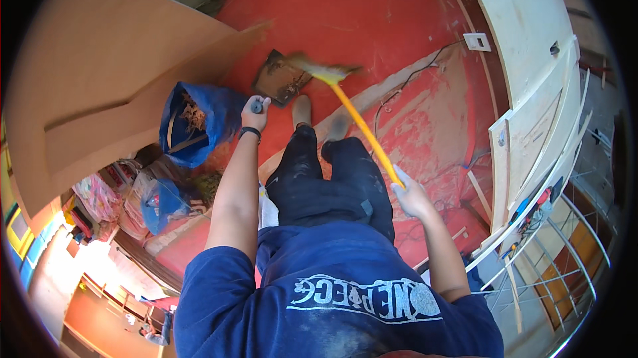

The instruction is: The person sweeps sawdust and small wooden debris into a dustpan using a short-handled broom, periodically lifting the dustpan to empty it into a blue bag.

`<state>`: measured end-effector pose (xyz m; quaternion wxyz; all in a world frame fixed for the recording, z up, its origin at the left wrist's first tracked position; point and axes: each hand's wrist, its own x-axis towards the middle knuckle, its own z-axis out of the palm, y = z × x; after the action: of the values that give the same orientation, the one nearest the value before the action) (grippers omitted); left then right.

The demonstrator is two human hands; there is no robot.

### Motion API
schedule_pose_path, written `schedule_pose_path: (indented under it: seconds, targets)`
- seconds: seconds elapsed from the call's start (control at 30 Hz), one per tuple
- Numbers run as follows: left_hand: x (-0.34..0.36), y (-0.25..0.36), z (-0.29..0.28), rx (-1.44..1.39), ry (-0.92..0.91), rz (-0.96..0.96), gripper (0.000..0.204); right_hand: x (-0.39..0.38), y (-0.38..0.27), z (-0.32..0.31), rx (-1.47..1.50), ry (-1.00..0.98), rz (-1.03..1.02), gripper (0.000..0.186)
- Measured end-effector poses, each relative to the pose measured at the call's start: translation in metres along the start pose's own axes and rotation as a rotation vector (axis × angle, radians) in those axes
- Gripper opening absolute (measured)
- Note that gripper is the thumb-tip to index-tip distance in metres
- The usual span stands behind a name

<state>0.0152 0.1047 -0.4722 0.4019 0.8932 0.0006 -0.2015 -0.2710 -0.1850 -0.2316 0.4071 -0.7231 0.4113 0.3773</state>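
Observation:
My left hand [255,115] is closed around the grey-ended handle of a dustpan [282,81], whose dark pan rests on the red floor just beyond it. Brown debris lies in the pan. In my right hand [413,193] is the yellow stick of a broom [362,125], gripped near its upper end. The stick slants away to the bristle head, which is motion-blurred and lies beside the pan's right edge. A blue bag [222,109] stands open left of my left hand, with wood shavings [193,117] and strips inside.
Large brown boards [119,46] lean at the left. A black cable [415,72] runs over the dusty red floor [345,6]. White panels [531,32] and metal bars line the right. Plastic bags [159,205] sit behind the blue bag. My feet are close to the dustpan.

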Motion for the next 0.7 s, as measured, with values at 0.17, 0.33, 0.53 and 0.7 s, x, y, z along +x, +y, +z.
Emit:
schedule_pose_path:
  seconds: [0.17,0.33,0.53,0.7]
  targets:
    - [-0.046,-0.014,-0.020,-0.106,0.089,0.123,0.022,0.022,0.000,-0.026,0.007,0.051,0.112,0.055]
    - [-0.082,-0.022,-0.021,-0.077,0.030,0.097,0.022,0.098,0.024,0.007,0.097,0.064,0.076,0.056]
    - [-0.109,-0.039,0.015,-0.082,0.103,0.037,0.022,0.077,0.045,0.102,0.027,-0.129,0.200,0.058]
    - [-0.116,-0.049,0.034,-0.037,0.088,-0.057,0.023,0.024,0.070,0.100,0.032,-0.250,0.072,0.055]
